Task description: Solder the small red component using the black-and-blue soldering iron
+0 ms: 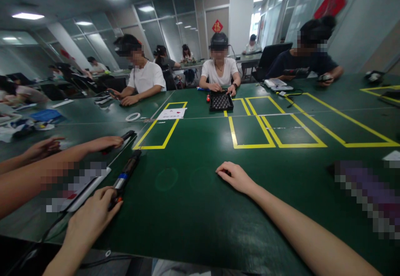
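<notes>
My left hand (93,211) is wrapped round the rear end of a black cylindrical tool (126,171) with a blue band and a silver section. The tool lies along the green table, its front end pointing away from me; its exact kind cannot be made out. A bit of orange shows by my fingertips. My right hand (234,176) rests on the bare tabletop (193,217), fingers curled together and thumb tucked below, with nothing visible in it. Faint ring marks lie on the surface between my hands.
A co-worker's arms reach in from the left, one hand (104,142) on a dark tool. A white-edged device (90,188) lies beside my left hand. Yellow tape outlines (253,146) and a paper sheet (171,114) lie ahead. Opposite, a person handles a black tray (221,101).
</notes>
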### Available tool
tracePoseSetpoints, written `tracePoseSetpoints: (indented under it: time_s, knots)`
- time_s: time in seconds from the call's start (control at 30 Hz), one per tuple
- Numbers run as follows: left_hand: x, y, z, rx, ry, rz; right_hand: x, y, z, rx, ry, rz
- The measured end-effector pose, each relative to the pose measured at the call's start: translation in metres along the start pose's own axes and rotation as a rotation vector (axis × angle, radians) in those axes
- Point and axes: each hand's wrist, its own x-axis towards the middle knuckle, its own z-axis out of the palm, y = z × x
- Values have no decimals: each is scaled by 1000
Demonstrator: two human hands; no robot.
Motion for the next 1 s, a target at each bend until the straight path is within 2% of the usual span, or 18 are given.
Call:
tracePoseSetpoints:
  time_s: [0.13, 0.27, 0.33, 0.4, 0.47, 0.6, 0.7, 0.77, 0.87, 0.93, 1.0]
  knots:
    - [-1, 4, 4, 174, 75, 4, 0, 0, 0, -5, -6, 3]
    - [0, 12, -4, 190, 89, -2, 0, 0, 1, -11, 0, -2]
    - [1, 26, -14, 159, 139, -29, 0, 1, 1, -10, 0, -8]
    - [5, 48, -24, 68, 149, -51, 0, 1, 1, -8, 0, -9]
    - [13, 80, -34, -115, 86, 14, 0, 2, 1, -3, 1, -4]
    - [40, 157, -46, -538, -18, 358, 1, 1, -2, 48, -3, 19]
    - [64, 213, -42, -756, -116, 526, 1, 2, -3, 154, 8, 61]
    - [78, 242, -32, -870, -208, 611, 1, 5, -2, 255, 50, 100]
    - [91, 271, -7, -1016, -398, 675, 1, 9, -2, 351, 144, 122]
    - [95, 279, 9, -1109, -507, 678, 1, 11, -2, 370, 143, 115]
    - [95, 280, 21, -1183, -562, 669, 2, 11, -3, 369, 114, 101]
